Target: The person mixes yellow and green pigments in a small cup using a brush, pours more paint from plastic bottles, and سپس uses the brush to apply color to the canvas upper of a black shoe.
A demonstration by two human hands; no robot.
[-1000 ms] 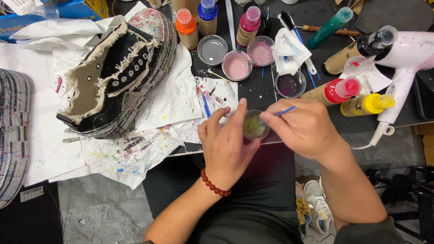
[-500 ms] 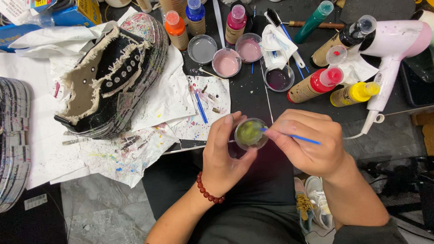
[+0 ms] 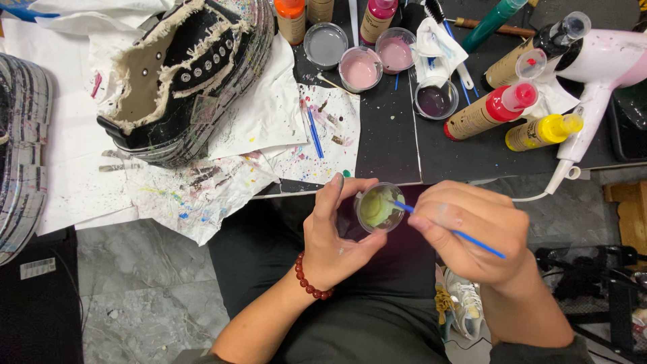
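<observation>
The left hand, red bead bracelet at the wrist, curls around a small clear plastic cup of pale green paint, held just off the near edge of the black worktop above the lap. The right hand pinches a thin blue-handled brush, its tip in the paint. The black canvas high-top shoe sits on spattered white paper at the left, its sole already paint-streaked; no pale green shows on it. Bottles crowd the far edge; the near right stretch is barer.

Black table (paint-spattered paper, perhaps bottles)
</observation>
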